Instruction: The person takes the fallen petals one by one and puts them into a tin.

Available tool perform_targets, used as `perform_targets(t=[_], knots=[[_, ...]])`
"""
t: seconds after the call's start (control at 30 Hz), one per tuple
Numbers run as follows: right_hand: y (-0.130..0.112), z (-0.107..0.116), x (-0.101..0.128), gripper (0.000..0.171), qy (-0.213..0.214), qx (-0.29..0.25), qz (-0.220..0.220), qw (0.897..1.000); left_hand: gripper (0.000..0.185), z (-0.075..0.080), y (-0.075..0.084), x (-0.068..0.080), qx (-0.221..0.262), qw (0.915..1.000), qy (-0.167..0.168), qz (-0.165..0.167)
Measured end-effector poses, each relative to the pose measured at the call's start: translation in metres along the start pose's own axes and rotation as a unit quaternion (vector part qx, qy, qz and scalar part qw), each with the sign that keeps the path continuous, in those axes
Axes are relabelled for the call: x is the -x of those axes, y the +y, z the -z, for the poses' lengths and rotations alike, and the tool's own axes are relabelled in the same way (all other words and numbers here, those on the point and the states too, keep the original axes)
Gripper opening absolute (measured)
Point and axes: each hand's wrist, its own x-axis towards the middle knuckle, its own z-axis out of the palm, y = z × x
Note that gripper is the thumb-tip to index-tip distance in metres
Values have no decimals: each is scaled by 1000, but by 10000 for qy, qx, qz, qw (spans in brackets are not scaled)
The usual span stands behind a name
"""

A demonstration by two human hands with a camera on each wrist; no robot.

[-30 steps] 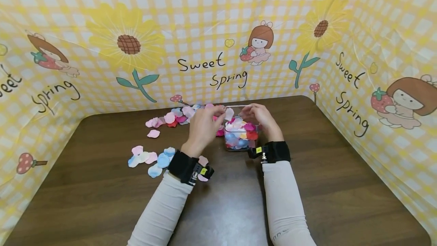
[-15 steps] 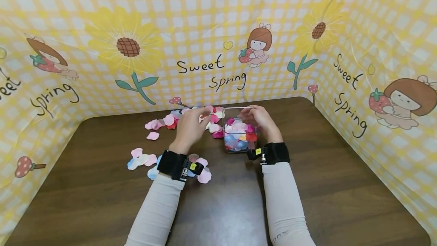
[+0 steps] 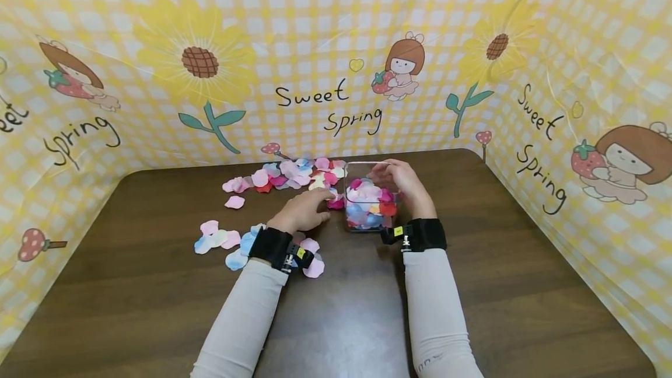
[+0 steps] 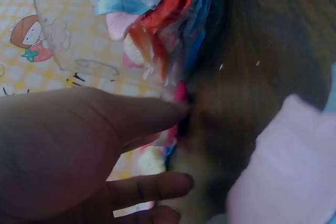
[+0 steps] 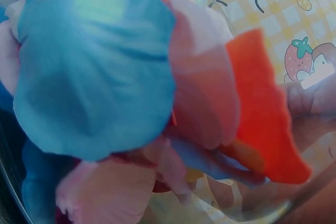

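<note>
On a brown table: right hand grasping clear petal-filled container; left hand, fingers relaxed, reaching toward loose fabric petals just beside it.

Gleaming as clear glossy plastic: box. Looking soft, matt, like thin cloth: petals. Showing dark wood grain with slight sheen: table. Shining as wrinkled printed plastic: backdrop.

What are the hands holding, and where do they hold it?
The right hand grips the clear box of petals at its top rim. The left hand holds nothing; its fingers reach for petals on the table.
</note>
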Motion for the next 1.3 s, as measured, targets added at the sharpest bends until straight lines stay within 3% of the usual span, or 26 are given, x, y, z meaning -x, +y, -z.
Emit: perform_targets(t=[0.23,0.53,0.87,1.07,1.3], knots=[[-1,0,2,37,-69,-67,11,10000,28,18,-4,8,510,9984,146,199],[0,1,3,38,-123,-52,81,9999,61,20,-9,14,81,9975,181,678],[-1,1,1,37,-81,-120,-99,9998,26,22,-26,17,12,9868,64,1617],[-1,2,2,38,-73,-92,-133,9998,17,18,-21,14,108,9863,-56,1645],[-2,2,1,38,-67,-104,-206,9997,13,30,-18,22,245,9879,79,1527]])
